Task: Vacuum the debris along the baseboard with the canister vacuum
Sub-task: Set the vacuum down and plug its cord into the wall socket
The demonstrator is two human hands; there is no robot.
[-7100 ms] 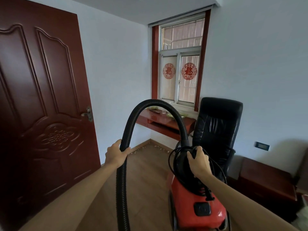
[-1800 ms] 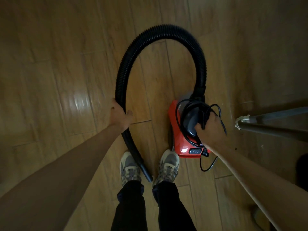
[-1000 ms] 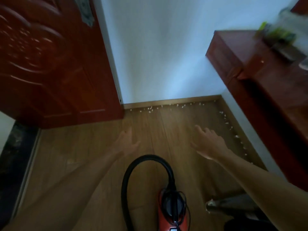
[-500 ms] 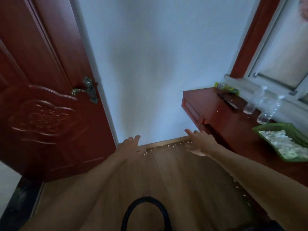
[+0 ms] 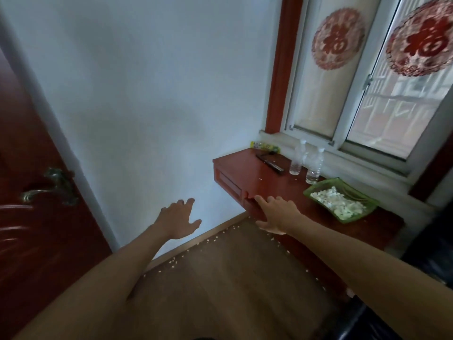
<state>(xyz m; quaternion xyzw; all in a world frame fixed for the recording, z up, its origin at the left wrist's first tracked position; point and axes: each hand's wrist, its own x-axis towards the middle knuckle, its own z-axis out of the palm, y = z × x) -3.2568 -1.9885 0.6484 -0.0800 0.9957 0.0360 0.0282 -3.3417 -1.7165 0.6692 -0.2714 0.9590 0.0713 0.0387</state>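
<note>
Small white debris bits (image 5: 196, 246) lie scattered on the wooden floor along the light wooden baseboard (image 5: 215, 228) under the white wall, and more trail along the foot of the red shelf at the right. My left hand (image 5: 177, 220) is stretched forward over the baseboard with relaxed, spread fingers and holds nothing. My right hand (image 5: 275, 214) reaches out with straight fingers at the front edge of the red shelf (image 5: 247, 168), also empty. The canister vacuum and its hose are out of view.
A dark red door (image 5: 29, 197) with a metal handle stands open at the left. On the shelf sit two clear bottles (image 5: 305, 163), a dark flat object and a green tray (image 5: 340, 200) of white bits. A window (image 5: 367, 77) is above.
Both hands let go of the vacuum hose and canister and now reach forward empty. The view rose from the floor to the wall corner, and the hose dropped out of sight.
</note>
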